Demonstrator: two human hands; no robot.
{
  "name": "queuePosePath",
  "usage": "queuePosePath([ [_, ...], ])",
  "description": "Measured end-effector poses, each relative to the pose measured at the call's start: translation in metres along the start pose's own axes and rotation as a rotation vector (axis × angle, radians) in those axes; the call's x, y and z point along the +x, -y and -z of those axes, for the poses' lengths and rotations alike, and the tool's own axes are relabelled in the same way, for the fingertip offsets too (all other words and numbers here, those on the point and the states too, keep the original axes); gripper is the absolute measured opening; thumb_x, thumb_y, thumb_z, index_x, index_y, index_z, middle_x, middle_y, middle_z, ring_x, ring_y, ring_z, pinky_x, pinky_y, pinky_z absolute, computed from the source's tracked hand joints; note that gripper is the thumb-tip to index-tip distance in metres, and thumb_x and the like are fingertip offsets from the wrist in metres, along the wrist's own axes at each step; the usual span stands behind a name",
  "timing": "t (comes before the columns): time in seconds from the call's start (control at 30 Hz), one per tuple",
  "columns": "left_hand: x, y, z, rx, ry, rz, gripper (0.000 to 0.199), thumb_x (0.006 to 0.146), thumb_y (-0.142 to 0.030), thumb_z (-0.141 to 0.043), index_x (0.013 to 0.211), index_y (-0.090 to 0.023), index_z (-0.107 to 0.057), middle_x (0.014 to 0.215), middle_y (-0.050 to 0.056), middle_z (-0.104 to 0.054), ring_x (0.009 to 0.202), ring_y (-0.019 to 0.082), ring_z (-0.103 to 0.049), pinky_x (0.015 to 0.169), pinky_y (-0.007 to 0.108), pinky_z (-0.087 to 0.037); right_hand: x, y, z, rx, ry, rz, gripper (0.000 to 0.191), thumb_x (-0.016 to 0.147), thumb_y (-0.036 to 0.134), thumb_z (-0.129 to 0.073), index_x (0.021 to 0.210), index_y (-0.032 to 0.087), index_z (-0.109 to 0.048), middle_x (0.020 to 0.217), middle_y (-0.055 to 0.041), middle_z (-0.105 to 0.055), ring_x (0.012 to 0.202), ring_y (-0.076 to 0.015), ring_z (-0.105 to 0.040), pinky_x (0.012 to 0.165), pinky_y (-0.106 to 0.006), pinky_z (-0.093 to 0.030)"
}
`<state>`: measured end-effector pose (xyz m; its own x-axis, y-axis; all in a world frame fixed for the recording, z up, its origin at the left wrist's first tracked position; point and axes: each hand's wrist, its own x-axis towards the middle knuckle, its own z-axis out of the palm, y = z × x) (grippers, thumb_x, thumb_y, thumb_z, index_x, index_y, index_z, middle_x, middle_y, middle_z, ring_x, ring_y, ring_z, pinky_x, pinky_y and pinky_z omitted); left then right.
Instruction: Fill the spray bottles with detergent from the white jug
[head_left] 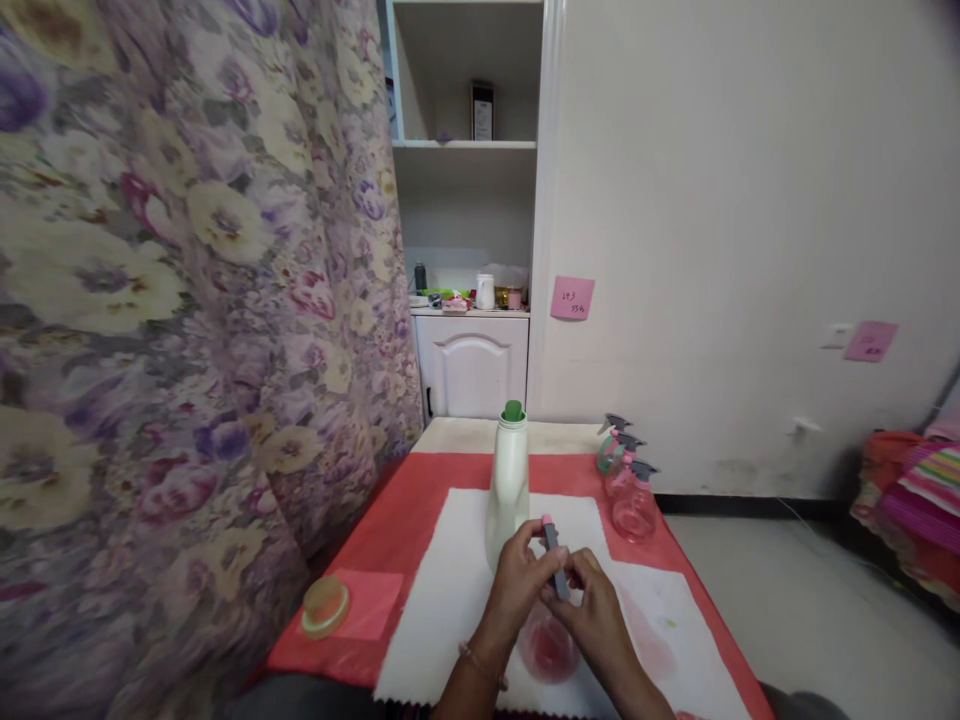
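Both hands meet at a dark grey spray head with a pink nozzle tip, above a clear round bottle with pink tint. My left hand pinches the spray head from the left. On its right side, the fingers of my right hand close on it too. The bottle's neck is hidden behind the hands, so whether the head sits on it cannot be seen. Just behind my left hand stands a tall pale green bottle with a green piece in its mouth.
Several spray bottles line the table's right edge. A round yellowish lid lies at the left on a pink paper. White cloths cover part of the red tabletop. A floral curtain hangs close on the left.
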<state>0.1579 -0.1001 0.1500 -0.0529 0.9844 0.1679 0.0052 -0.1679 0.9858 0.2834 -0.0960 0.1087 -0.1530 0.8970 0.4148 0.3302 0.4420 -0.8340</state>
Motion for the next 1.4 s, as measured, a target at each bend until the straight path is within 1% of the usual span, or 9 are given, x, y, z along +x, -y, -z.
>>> queuePosePath([
  [0.13, 0.0012, 0.002, -0.0018, -0.005, 0.013, 0.011, 0.046, 0.067, -0.042, -0.071, 0.101, -0.013, -0.058, 0.079, -0.001, -0.059, 0.05, 0.006, -0.034, 0.044, 0.02, -0.033, -0.0004, 0.0027, 0.001, -0.019, 0.006, -0.074, 0.018, 0.066, 0.023, -0.068, 0.071, 0.022, -0.051, 0.074, 0.0023, -0.048, 0.07, -0.0194, -0.05, 0.065, -0.03, -0.042],
  [0.3, 0.0005, 0.0005, -0.0023, -0.016, 0.007, 0.002, 0.041, 0.068, -0.041, -0.072, 0.097, -0.014, -0.06, 0.075, -0.004, -0.054, 0.05, 0.005, -0.032, 0.044, 0.019, -0.03, -0.0043, 0.0016, 0.0039, 0.139, 0.112, 0.026, 0.007, 0.08, 0.025, -0.056, 0.086, 0.022, -0.059, 0.086, -0.0007, -0.056, 0.083, -0.0205, -0.056, 0.074, -0.031, -0.044],
  [0.37, -0.0001, 0.0001, -0.0022, -0.018, 0.003, 0.005, 0.041, 0.068, -0.04, -0.072, 0.097, -0.014, -0.06, 0.075, -0.004, -0.053, 0.051, 0.005, -0.032, 0.044, 0.019, -0.03, -0.0035, -0.0003, 0.0021, 0.124, 0.063, 0.024, 0.006, 0.077, 0.026, -0.06, 0.079, 0.022, -0.057, 0.08, 0.0006, -0.054, 0.078, -0.0202, -0.054, 0.071, -0.03, -0.043],
  [0.53, -0.0009, -0.0001, -0.0019, -0.019, 0.005, 0.019, 0.045, 0.068, -0.042, -0.071, 0.101, -0.014, -0.059, 0.087, 0.001, -0.058, 0.051, 0.005, -0.037, 0.044, 0.019, -0.033, -0.0027, -0.0018, -0.0036, 0.028, -0.071, -0.064, 0.024, 0.065, 0.027, -0.071, 0.067, 0.023, -0.047, 0.072, 0.0028, -0.048, 0.07, -0.02, -0.051, 0.064, -0.03, -0.042],
  [0.73, -0.0013, 0.0, -0.0026, -0.014, 0.011, -0.004, 0.041, 0.069, -0.039, -0.071, 0.099, -0.014, -0.06, 0.084, -0.001, -0.057, 0.053, 0.005, -0.034, 0.048, 0.019, -0.033, -0.0063, -0.0025, 0.0026, 0.205, 0.12, 0.033, 0.015, 0.08, 0.026, -0.058, 0.094, 0.023, -0.061, 0.093, -0.0019, -0.062, 0.09, -0.0219, -0.059, 0.079, -0.032, -0.045],
  [0.97, -0.0018, 0.0007, -0.0026, 0.009, 0.026, 0.024, 0.044, 0.068, -0.041, -0.071, 0.101, -0.014, -0.058, 0.07, -0.004, -0.053, 0.05, 0.007, -0.035, 0.043, 0.02, -0.032, -0.0022, -0.0047, -0.0001, 0.121, -0.023, -0.071, 0.017, 0.065, 0.022, -0.071, 0.079, 0.021, -0.061, 0.082, -0.0004, -0.06, 0.081, -0.0232, -0.059, 0.076, -0.033, -0.046],
  [1.1, -0.0021, 0.0012, -0.0017, 0.016, 0.033, 0.018, 0.041, 0.069, -0.04, -0.07, 0.1, -0.014, -0.058, 0.067, -0.005, -0.052, 0.051, 0.007, -0.037, 0.045, 0.02, -0.033, -0.0067, -0.0028, 0.0023, 0.227, 0.099, -0.017, 0.025, 0.075, 0.025, -0.062, 0.1, 0.022, -0.063, 0.1, -0.0036, -0.063, 0.096, -0.0239, -0.06, 0.084, -0.034, -0.047],
  [1.17, -0.0018, 0.0029, -0.0015, 0.017, 0.034, 0.015, 0.04, 0.07, -0.039, -0.07, 0.1, -0.015, -0.058, 0.07, -0.004, -0.053, 0.051, 0.007, -0.037, 0.045, 0.02, -0.033, -0.0074, -0.0037, 0.0024, 0.263, 0.133, 0.013, 0.023, 0.08, 0.027, -0.058, 0.102, 0.022, -0.063, 0.1, -0.0035, -0.063, 0.098, -0.0234, -0.06, 0.085, -0.034, -0.046],
  [1.4, -0.0022, 0.0045, 0.0005, 0.032, 0.05, 0.018, 0.043, 0.07, -0.041, -0.07, 0.102, -0.015, -0.059, 0.067, -0.006, -0.051, 0.049, 0.007, -0.037, 0.044, 0.02, -0.03, -0.0045, -0.006, -0.0028, 0.154, -0.006, -0.037, 0.018, 0.068, 0.021, -0.069, 0.085, 0.021, -0.063, 0.088, -0.0017, -0.062, 0.088, -0.0238, -0.061, 0.082, -0.033, -0.046],
])
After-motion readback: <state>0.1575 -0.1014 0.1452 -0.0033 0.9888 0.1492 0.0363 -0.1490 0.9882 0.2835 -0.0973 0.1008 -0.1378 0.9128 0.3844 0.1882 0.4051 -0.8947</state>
